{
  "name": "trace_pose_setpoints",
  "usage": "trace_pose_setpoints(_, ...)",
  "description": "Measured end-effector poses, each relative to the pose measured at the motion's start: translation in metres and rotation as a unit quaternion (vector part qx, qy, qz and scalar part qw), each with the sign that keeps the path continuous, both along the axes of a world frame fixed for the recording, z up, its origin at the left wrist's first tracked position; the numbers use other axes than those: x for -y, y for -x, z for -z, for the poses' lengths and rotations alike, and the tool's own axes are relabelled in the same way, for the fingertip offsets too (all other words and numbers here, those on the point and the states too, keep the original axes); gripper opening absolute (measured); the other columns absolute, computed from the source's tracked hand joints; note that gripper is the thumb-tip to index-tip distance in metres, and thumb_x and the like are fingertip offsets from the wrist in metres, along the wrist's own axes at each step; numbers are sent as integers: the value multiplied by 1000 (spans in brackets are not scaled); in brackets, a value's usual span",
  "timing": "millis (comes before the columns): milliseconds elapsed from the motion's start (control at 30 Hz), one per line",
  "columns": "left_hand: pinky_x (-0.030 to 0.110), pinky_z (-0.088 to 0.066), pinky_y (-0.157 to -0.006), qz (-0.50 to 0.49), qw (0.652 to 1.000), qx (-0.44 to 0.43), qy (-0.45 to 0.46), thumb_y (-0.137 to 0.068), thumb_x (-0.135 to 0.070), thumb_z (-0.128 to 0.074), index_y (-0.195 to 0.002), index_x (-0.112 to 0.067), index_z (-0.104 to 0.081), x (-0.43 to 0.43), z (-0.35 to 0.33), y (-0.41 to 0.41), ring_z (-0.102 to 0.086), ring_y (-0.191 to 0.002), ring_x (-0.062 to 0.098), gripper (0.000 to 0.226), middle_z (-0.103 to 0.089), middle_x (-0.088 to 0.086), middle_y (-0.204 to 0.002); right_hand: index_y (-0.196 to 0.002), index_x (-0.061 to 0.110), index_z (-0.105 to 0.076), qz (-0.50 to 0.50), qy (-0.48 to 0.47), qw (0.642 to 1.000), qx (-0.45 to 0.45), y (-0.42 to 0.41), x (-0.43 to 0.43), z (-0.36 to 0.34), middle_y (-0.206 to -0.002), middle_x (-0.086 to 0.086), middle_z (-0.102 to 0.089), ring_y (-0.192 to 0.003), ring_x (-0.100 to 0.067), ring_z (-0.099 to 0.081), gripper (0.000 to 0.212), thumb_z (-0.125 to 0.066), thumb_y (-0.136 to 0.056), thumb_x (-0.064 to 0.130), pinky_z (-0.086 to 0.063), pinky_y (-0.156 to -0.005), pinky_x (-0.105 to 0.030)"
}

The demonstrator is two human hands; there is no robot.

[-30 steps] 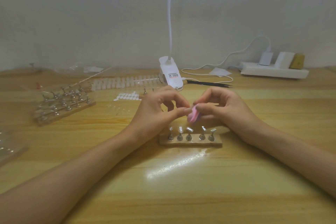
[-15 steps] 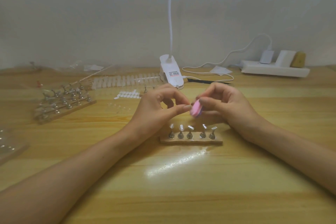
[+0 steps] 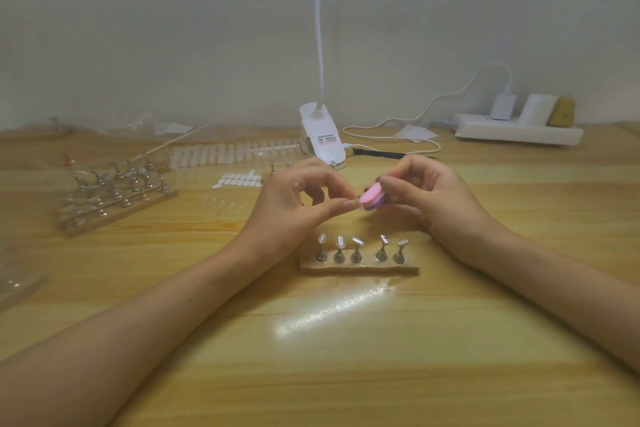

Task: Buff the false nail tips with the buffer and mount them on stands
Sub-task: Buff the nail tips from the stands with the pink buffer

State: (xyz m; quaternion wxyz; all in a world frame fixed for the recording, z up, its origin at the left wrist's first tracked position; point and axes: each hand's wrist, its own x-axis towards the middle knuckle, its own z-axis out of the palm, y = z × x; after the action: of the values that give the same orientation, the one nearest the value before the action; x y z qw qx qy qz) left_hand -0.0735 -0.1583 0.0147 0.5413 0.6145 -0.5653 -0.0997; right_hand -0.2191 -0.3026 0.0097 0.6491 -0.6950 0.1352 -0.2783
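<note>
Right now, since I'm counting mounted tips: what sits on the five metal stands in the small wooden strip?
The small wooden strip holds five metal stands; the two leftmost seem topped with pale nail tips, the other three look bare. Nothing covers them.

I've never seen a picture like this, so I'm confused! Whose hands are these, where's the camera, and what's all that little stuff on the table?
No machine: these are a person's two hands, filmed by a camera on their head, looking down. The right hand holds a pink buffer, a smoothing block. The left hand pinches something tiny against it, probably a false nail tip, too small to be sure. On the wooden table sits a base with five metal stands. Behind: more stands, rows of nail tips, a white lamp, a power strip.
</note>
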Motion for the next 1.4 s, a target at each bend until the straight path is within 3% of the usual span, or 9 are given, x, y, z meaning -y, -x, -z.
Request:
trace_pose_setpoints(433, 7, -39, -60, -3, 1000, 16, 6, -78, -13, -80, -74, -24, -72, -1, -1, -1, -56, -70, -3, 14, -67, -5, -85, -87, 8, -64, -40, 46, 998, -8, 0, -2, 3, -94, -11, -75, -85, -28, -75, 18, -75, -78, 19, -60, -71, -30)
trace_pose_setpoints(600, 8, -39, -60, -2, 1000, 13, 1, -78, -17, -80, -74, -26, -72, 0, 0, 0, -53, -68, -1, 12, -67, -5, -86, -92, 5, -60, 48, 14, 997, 50, 3, 7, -1, -93, -15, -76, -91, -28, -75, 21, -69, -84, 21, -59, -76, -27)
trace_pose_setpoints(800, 9, -42, -66, 1, 998, -56, -21, -76, -25, -77, -72, -27, -71, -4, -4, -2, -54, -68, -5, 8, -67, -19, -73, -89, 6, -66, -18, 159, 986, -37, 9, 1, 3, -87, -10, -77, -84, -29, -76, 14, -76, -85, 15, -62, -74, -43)
trace_pose_setpoints(933, 11, -43, -66, 31, 993, -94, -66, -70, -42, -72, -72, -26, -72, -7, -8, -5, -53, -71, 9, 16, -69, -18, -74, -100, 23, -72, 115, 389, 912, -59, 15, 0, -5, -116, 11, -68, -113, -11, -62, 18, -77, -84, 28, -52, -94, -41)
trace_pose_setpoints(1033, 27, -49, -79, 59, 990, -90, -86, -72, -44, -72, -72, -28, -73, -9, -11, -1, -57, -77, 26, 16, -71, -9, -79, -116, 17, -68, 49, 445, 893, 56, 17, -10, -15, -115, 1, -64, -98, -16, -64, 34, -76, -84, 22, -51, -90, -30)
trace_pose_setpoints(1100, 51, -46, -95, 75, 989, -93, -81, -77, -42, -74, -74, -29, -74, -10, -12, 3, -59, -90, 41, 13, -72, 10, -89, -111, 11, -72, 19, 490, 869, 70, 14, -17, -17, -104, -2, -66, -88, -14, -64, 34, -81, -78, 14, -50, -84, -22)
trace_pose_setpoints(1167, 62, -41, -99, 82, 988, -100, -81, -79, -39, -74, -75, -29, -74, -11, -13, 6, -58, -98, 46, 10, -70, 18, -96, -103, 9, -76, 35, 520, 850, 75, 12, -22, -18, -97, -4, -66, -82, -13, -63, 28, -83, -76, 11, -51, -79, -20)
trace_pose_setpoints(1300, 55, -43, -101, 82, 987, -112, -77, -81, -38, -73, -78, -28, -75, -12, -13, 7, -60, -104, 41, 10, -73, 11, -96, -91, 7, -77, 61, 520, 847, 94, 13, -23, -21, -93, -2, -69, -80, -13, -64, 17, -81, -77, 14, -53, -72, -26)
trace_pose_setpoints(1400, 33, -48, -91, 79, 990, -104, -45, -77, -45, -75, -73, -32, -73, -12, -11, 12, -65, -96, 25, 14, -72, 0, -86, -87, 8, -75, 52, 508, 854, 100, 15, -23, -23, -93, -1, -69, -83, -16, -65, 14, -80, -78, 18, -53, -65, -31)
